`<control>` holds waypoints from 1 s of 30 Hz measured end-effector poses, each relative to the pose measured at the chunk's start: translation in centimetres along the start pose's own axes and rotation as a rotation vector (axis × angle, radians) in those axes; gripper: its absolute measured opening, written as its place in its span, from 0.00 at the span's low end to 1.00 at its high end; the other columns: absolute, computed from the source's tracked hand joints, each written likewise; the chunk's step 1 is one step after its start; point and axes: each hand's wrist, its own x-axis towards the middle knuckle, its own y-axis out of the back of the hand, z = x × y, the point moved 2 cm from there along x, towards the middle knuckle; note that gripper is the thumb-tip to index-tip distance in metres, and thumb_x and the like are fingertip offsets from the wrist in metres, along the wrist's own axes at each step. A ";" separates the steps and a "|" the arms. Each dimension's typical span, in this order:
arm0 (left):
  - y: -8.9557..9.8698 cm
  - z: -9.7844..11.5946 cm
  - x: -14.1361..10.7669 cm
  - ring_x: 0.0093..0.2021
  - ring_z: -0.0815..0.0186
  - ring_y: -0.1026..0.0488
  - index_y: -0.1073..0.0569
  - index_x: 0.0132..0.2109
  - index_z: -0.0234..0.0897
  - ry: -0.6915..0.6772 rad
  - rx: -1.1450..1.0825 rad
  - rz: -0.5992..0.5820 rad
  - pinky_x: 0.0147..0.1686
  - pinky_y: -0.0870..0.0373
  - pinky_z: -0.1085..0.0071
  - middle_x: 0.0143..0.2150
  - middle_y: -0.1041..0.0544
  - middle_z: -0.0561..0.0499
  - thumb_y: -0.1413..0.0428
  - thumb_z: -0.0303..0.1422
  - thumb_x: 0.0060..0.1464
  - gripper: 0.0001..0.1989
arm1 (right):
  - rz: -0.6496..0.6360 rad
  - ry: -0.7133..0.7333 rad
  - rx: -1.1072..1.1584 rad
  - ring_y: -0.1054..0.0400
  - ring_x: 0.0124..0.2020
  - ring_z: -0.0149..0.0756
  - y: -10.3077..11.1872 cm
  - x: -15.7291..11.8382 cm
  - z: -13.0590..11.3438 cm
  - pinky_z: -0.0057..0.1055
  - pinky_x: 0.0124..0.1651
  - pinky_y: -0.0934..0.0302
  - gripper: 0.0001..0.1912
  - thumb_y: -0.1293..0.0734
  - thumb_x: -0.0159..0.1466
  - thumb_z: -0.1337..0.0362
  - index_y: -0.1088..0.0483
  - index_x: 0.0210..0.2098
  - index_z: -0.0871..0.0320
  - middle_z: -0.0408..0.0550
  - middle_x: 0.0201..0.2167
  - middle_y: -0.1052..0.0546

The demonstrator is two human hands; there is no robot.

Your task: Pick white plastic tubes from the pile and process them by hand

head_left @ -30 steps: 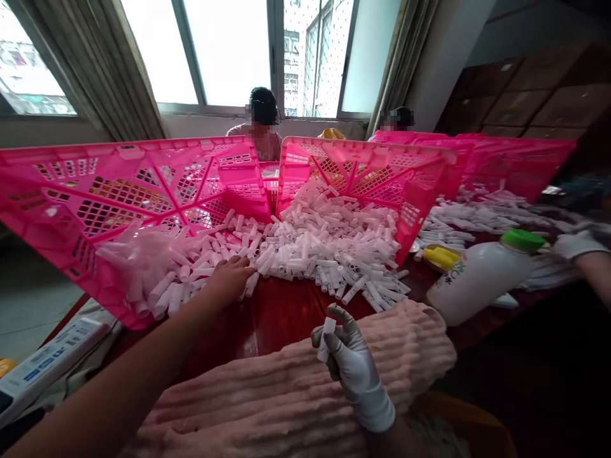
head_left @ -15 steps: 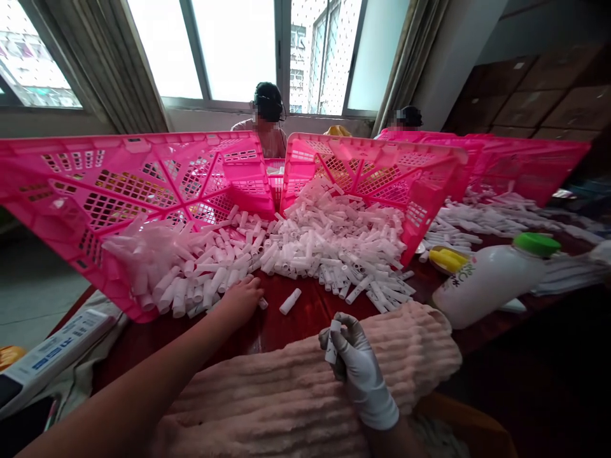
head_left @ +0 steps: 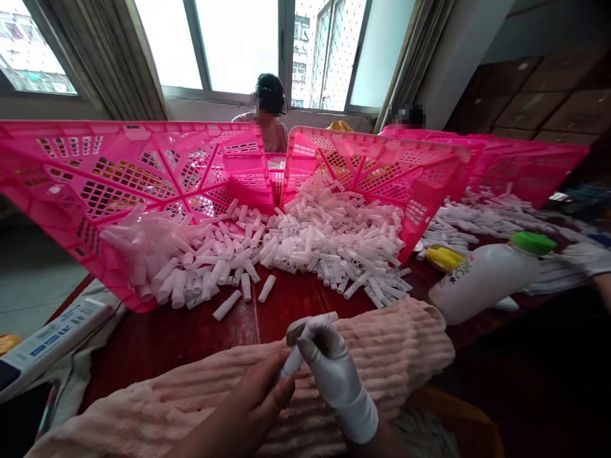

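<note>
Over a pink ribbed plush cloth [head_left: 200,388], my two hands meet. My bare left hand [head_left: 252,404] is closed on a short white tube [head_left: 292,364], which slants up to the right. My right hand [head_left: 329,362], in a white glove with greyed fingertips, is closed too. Its fingertips touch the upper part of that tube, and a second white tube [head_left: 330,316] pokes out above its fingers. Three loose tubes lie in front of the heap, one being a nearby loose tube [head_left: 226,305]. Beyond is a large heap of white tubes [head_left: 329,235].
Pink crates [head_left: 179,184] lie tipped on the dark red table [head_left: 191,331], tubes spilling out. At right lies a white bottle [head_left: 487,273] with a green cap, beside a yellow object [head_left: 443,257]. A long box [head_left: 52,343] is at left. A co-worker's gloved hand [head_left: 589,257] shows far right.
My left hand has come back from the edge of the heap to my right hand, now with a tube. My right hand has shifted slightly left. More loose tubes lie before the heap.
</note>
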 end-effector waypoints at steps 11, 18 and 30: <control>-4.5 -2.8 0.0 0.14 0.77 0.50 0.30 0.38 0.37 0.164 -0.899 0.053 0.13 0.51 0.79 0.17 0.41 0.61 0.44 0.55 0.49 0.24 | 0.003 -0.138 0.218 0.32 0.41 0.41 -1.3 -2.7 0.8 0.25 0.43 0.33 0.18 0.32 0.74 0.47 0.25 0.42 0.57 0.50 0.39 0.29; -4.8 -1.3 1.1 0.27 0.67 0.35 0.24 0.41 0.37 0.115 -0.445 0.059 0.29 0.36 0.72 0.27 0.29 0.51 0.47 0.55 0.52 0.25 | 0.172 -0.172 0.083 0.32 0.42 0.41 1.7 -5.7 0.9 0.25 0.48 0.33 0.20 0.31 0.73 0.46 0.24 0.45 0.59 0.52 0.41 0.29; -3.3 3.5 5.8 0.39 0.62 0.28 0.24 0.45 0.39 -0.231 0.406 -0.238 0.41 0.32 0.69 0.39 0.24 0.47 0.55 0.36 0.63 0.15 | 0.603 0.004 -0.152 0.32 0.32 0.36 8.2 -9.5 -1.1 0.32 0.42 0.29 0.16 0.23 0.66 0.54 0.31 0.42 0.54 0.43 0.35 0.30</control>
